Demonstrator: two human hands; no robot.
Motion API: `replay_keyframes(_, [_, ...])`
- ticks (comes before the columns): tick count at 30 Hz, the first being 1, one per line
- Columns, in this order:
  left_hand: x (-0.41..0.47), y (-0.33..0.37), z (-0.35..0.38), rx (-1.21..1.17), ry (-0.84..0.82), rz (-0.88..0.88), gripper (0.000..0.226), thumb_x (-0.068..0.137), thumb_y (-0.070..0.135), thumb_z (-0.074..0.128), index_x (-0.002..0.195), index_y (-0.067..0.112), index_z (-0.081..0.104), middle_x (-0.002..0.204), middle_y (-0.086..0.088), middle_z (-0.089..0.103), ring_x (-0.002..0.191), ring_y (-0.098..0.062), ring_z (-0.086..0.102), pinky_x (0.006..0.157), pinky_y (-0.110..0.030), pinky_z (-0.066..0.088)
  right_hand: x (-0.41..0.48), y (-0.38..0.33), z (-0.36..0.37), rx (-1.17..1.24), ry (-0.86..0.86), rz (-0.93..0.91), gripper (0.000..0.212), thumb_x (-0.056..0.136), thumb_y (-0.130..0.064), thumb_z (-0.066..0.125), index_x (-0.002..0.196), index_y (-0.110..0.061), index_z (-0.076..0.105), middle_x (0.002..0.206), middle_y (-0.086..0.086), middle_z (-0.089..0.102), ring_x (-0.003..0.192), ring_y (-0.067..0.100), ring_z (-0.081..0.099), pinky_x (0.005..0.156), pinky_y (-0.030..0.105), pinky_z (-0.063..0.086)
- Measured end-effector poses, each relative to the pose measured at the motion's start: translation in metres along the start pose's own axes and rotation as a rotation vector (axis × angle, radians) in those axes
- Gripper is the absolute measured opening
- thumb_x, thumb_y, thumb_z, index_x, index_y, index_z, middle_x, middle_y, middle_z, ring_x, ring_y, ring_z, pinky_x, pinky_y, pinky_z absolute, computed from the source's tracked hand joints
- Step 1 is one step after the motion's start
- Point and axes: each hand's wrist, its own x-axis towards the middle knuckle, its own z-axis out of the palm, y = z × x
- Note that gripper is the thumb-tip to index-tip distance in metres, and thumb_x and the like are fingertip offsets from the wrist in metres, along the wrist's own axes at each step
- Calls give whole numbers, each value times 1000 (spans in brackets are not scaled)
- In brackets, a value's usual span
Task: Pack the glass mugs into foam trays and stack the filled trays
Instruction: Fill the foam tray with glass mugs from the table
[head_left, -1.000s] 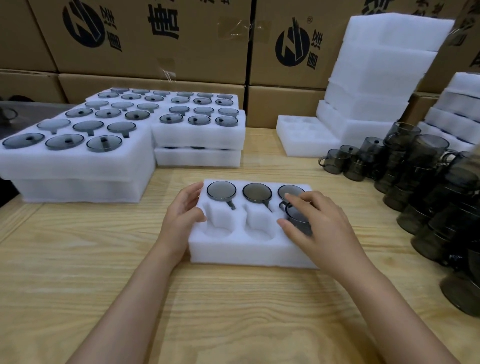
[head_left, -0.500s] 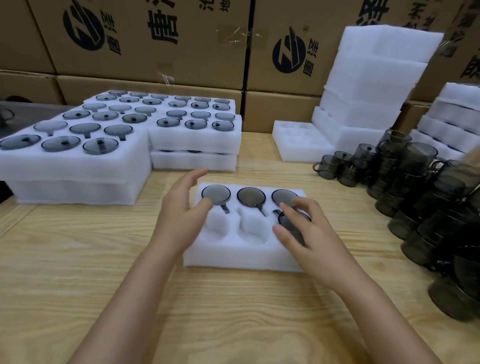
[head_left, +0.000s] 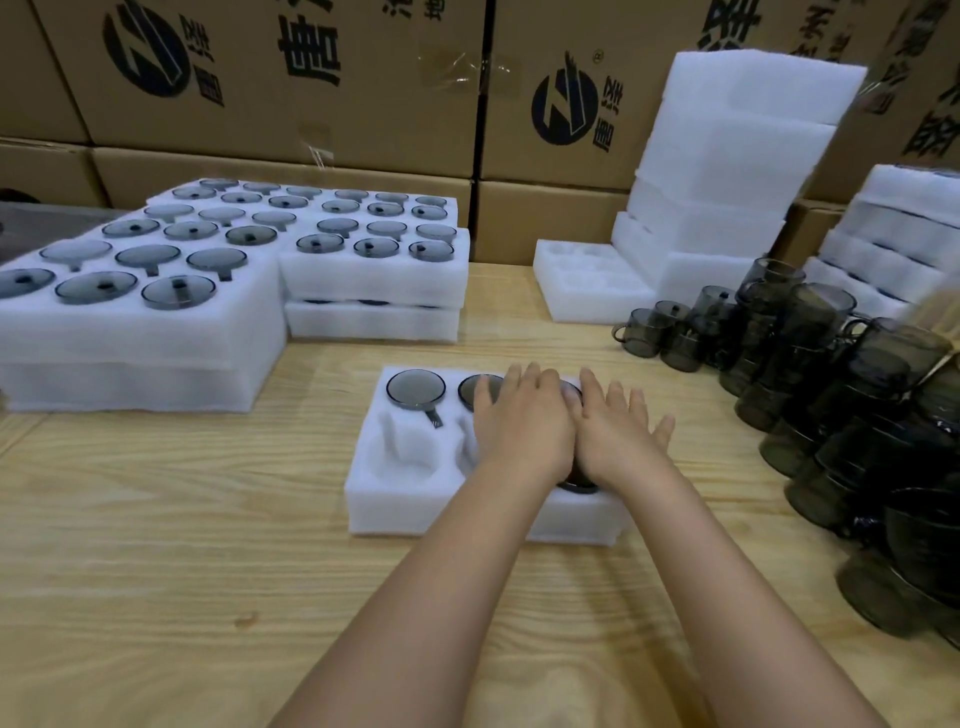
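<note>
left hand (head_left: 519, 431) and right hand (head_left: 618, 436), fingers straight, mostly hide a dark glass mug (head_left: 577, 487) in the white foam tray (head_left: 395, 499); pale wooden desk (head_left: 156, 519).

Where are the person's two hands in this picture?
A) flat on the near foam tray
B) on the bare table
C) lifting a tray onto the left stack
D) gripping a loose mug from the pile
A: the left hand and the right hand lie side by side, fingers straight, on the right part of the near foam tray.
</note>
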Motion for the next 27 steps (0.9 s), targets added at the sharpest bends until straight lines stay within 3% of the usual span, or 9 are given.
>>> replay_keyframes(5, [-4, -4, -4, 107, -80, -102, 48, 102, 34, 18, 149, 23, 17, 160, -8, 5, 147, -24, -6, 113, -57, -12, 1, -3, 1, -53, 12, -49, 56, 98, -48, 10, 150, -29, 0, 145, 14, 37, 128, 32, 43, 109, 54, 20])
replay_keyframes(8, [-6, -4, -9, 148, -116, -138, 51, 102, 35, 9, 151, 22, 10, 161, -8, -2, 147, -25, -12, 112, -59, -16, 4, 1, 1, 213, 14, -132, 58, 100, -47, 18, 151, -23, 5, 147, 16, 35, 132, 31, 38, 104, 40, 30])
replay_keyframes(12, [-10, -1, -10, 235, -122, -118, 52, 102, 38, 8, 151, 19, 8, 160, -15, -2, 147, -30, -10, 111, -61, -16, -2, 20, 5, 859, -109, -227, 53, 101, -37, 34, 150, -27, 16, 155, -9, 19, 137, 3, 22, 101, 13, 22])
replay_keyframes(14, [-9, 1, -9, 258, -106, -116, 52, 103, 37, 8, 151, 16, 10, 159, -17, 1, 147, -31, -8, 111, -62, -15, -5, 30, 9, 1019, -176, -239, 54, 101, -25, 39, 149, -31, 15, 154, -13, 19, 133, -1, 24, 101, 13, 24])
replay_keyframes(17, [-9, 5, -8, 267, -45, -95, 50, 103, 32, 22, 148, 12, 17, 158, -18, 11, 147, -32, 1, 113, -60, -11, -3, 31, 4, 793, -170, -292, 55, 102, -23, 35, 150, -29, 9, 155, -10, 19, 131, -3, 23, 101, 15, 21])
replay_keyframes(20, [-12, 13, -10, 270, 52, -40, 50, 97, 21, 39, 143, 10, 25, 151, -16, 28, 144, -32, 16, 115, -57, -5, -1, 26, -4, 453, -67, -346, 53, 103, -22, 31, 151, -23, 11, 149, 4, 37, 133, 16, 37, 95, 21, 29])
replay_keyframes(23, [-24, 19, -15, 313, 261, 89, 41, 92, 17, 35, 130, 13, 49, 130, -7, 54, 127, -24, 45, 117, -51, 14, -7, 21, -8, 315, 14, -417, 50, 98, -17, 39, 146, -16, 24, 129, 10, 55, 108, 23, 55, 83, 28, 42])
replay_keyframes(25, [-43, 22, -13, 210, 364, 209, 43, 84, 19, 34, 110, 16, 68, 106, 3, 68, 103, -16, 62, 108, -46, 38, -6, 22, -6, 282, 37, -460, 46, 96, -20, 48, 139, -16, 33, 122, 0, 56, 102, 15, 54, 80, 24, 41])
replay_keyframes(27, [-68, 19, 3, 95, 369, 300, 44, 83, 24, 38, 112, 13, 69, 108, 0, 68, 101, -17, 63, 104, -46, 42, -4, 26, -2, 516, -13, -376, 38, 99, -25, 45, 135, -29, 35, 119, -6, 52, 100, 8, 51, 78, 15, 37])
